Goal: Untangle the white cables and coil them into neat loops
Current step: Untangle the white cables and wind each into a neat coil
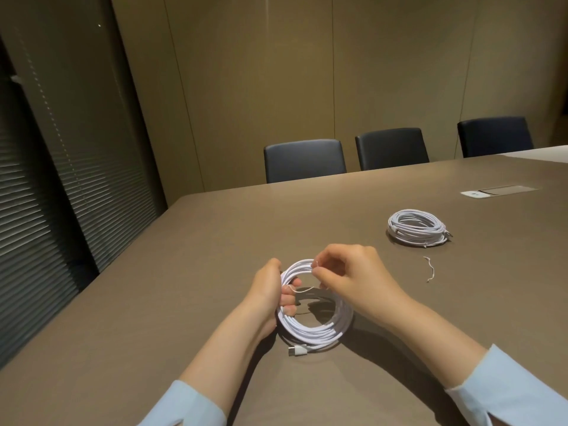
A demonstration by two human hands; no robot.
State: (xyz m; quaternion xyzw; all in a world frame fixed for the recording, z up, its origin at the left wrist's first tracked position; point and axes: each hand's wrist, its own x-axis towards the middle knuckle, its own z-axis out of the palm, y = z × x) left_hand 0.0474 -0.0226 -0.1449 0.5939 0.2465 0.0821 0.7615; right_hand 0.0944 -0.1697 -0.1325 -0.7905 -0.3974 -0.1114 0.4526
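A coiled white cable (319,332) rests partly on the brown table (184,272) in front of me, its connector plug (297,351) pointing left at the near side. My left hand (270,295) grips the coil's left side, fingers curled through the loop. My right hand (347,276) pinches a thin white twist tie (302,290) at the top of the coil. The tie's free end trails across the loop toward my left fingers. A second white cable coil (418,228) lies on the table to the far right.
A loose twist tie (430,269) lies between the two coils. A white socket plate (475,194) and a flush hatch (507,190) sit further back right. Three dark chairs (304,159) stand along the table's far edge. Window blinds fill the left.
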